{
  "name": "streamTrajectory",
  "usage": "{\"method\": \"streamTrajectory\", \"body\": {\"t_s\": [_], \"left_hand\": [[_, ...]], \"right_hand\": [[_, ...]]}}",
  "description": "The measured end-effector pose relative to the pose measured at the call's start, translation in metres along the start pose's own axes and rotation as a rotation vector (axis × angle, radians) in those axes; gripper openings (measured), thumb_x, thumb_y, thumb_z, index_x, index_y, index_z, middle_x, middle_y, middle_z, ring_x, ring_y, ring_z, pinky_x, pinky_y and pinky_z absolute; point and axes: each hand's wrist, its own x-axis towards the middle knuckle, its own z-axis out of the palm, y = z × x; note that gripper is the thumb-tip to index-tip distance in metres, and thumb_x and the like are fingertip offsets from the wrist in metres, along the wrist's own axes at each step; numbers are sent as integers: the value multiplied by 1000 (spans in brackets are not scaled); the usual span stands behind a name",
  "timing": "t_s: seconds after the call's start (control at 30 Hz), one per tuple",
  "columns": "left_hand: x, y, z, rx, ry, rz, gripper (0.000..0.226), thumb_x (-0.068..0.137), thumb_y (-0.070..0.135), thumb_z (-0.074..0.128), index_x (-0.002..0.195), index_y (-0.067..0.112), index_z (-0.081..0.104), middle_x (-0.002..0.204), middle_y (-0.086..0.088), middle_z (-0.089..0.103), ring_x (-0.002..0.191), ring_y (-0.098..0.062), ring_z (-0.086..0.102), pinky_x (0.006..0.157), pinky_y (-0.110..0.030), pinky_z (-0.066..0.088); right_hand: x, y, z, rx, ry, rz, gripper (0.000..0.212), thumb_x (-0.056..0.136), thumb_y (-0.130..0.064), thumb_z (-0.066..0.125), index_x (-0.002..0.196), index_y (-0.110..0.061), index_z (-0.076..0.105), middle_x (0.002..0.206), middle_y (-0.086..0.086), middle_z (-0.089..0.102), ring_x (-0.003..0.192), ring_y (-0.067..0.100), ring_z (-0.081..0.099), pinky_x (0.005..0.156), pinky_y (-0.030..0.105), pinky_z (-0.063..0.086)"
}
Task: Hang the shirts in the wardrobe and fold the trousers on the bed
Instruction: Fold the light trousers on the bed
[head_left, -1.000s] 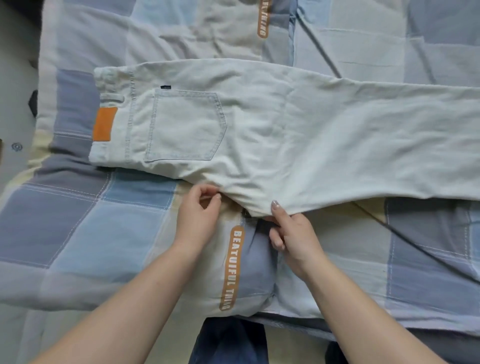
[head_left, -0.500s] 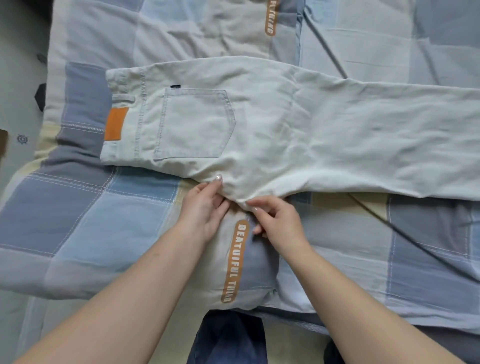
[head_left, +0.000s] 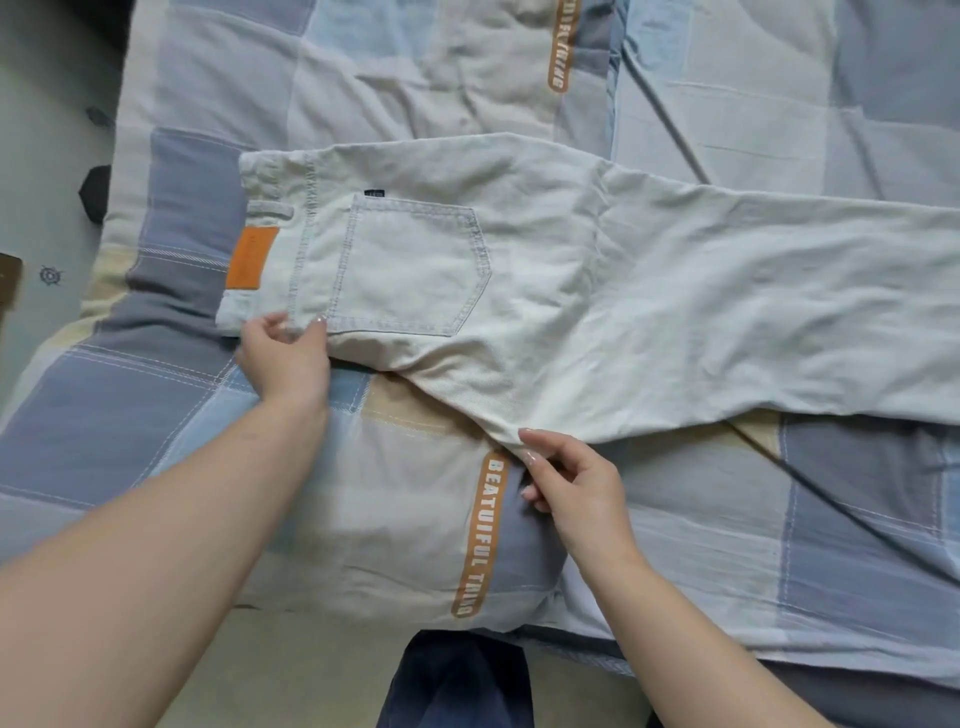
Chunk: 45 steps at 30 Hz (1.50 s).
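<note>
Pale off-white trousers (head_left: 597, 291) lie folded lengthwise across the bed, waistband to the left with an orange patch (head_left: 252, 258) and a back pocket facing up. Their legs run off the right edge of the view. My left hand (head_left: 284, 356) pinches the near corner of the waistband, fingers curled on the cloth. My right hand (head_left: 569, 480) pinches the crotch point that sticks out toward me at the trousers' near edge.
The bed carries a patchwork quilt (head_left: 156, 415) in blue, grey and cream squares with orange lettered strips. A dark cable (head_left: 831, 499) runs diagonally under the trousers. Floor (head_left: 47, 156) shows at the left. A dark blue garment (head_left: 457, 680) lies at the bottom edge.
My left hand slid left along the near edge from the crotch to the waistband corner. My right hand stayed at the crotch point, still pinching it.
</note>
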Motion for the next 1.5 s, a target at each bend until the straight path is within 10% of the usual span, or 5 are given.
{"method": "streamTrajectory", "body": {"t_s": [0.5, 0.7, 0.9, 1.2, 1.5], "left_hand": [[108, 2, -29, 307, -312, -177, 67, 78, 47, 72, 127, 4, 56, 130, -14, 57, 117, -30, 55, 102, -39, 43], [123, 23, -46, 361, -54, 318, 31, 81, 33, 68, 97, 10, 57, 100, -14, 61, 100, -34, 59, 80, -38, 45], [138, 44, -39, 728, -142, 327, 38, 82, 31, 70, 108, 6, 58, 117, -23, 62, 110, -40, 56, 88, -40, 42], [138, 55, -21, 578, -250, 295, 37, 89, 36, 61, 116, 11, 58, 118, -12, 64, 109, -34, 57, 86, -38, 40], [182, 88, 16, 330, -336, 243, 20, 91, 36, 58, 101, 19, 61, 94, -2, 59, 83, -19, 54, 68, -23, 40]], "right_hand": [[3, -8, 15, 9, 71, -14, 22, 90, -2, 59, 84, -20, 71, 51, -1, 61, 49, 5, 58, 47, 14, 45], [3, -16, 6, 8, 109, -175, 35, 88, 4, 59, 73, -24, 72, 47, 1, 58, 45, 7, 55, 49, 15, 45], [-5, -6, 4, -155, 44, -49, 32, 90, -1, 60, 78, -28, 73, 52, 3, 62, 51, 12, 61, 51, 15, 46], [11, -59, -14, -762, 56, -323, 13, 90, -35, 57, 84, -45, 61, 58, -13, 64, 53, 4, 60, 58, 18, 44], [152, -151, 98, -979, -107, -515, 50, 93, -32, 57, 139, -16, 46, 144, 0, 42, 123, 16, 50, 103, 36, 40]]}}
